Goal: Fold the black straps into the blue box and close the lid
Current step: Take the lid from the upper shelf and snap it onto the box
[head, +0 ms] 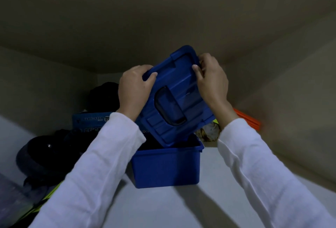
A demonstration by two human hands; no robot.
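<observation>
Blue plastic lid (174,98) hangs tilted above the blue box (166,166), its low edge near the box's back rim, ready to drop shut. Left hand (133,89) and right hand (211,80) each clasp a lid edge. Dark contents, probably the straps, lie inside the box.

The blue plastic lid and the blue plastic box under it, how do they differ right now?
The blue plastic lid is held in the air and tilted, gripped by the left hand and right hand; the blue plastic box sits level on the pale surface, untouched. The lid is a flat ribbed panel with a dark recessed handle; the box is a deep, plain-walled tub, open on top. Both share the same blue plastic.
</observation>
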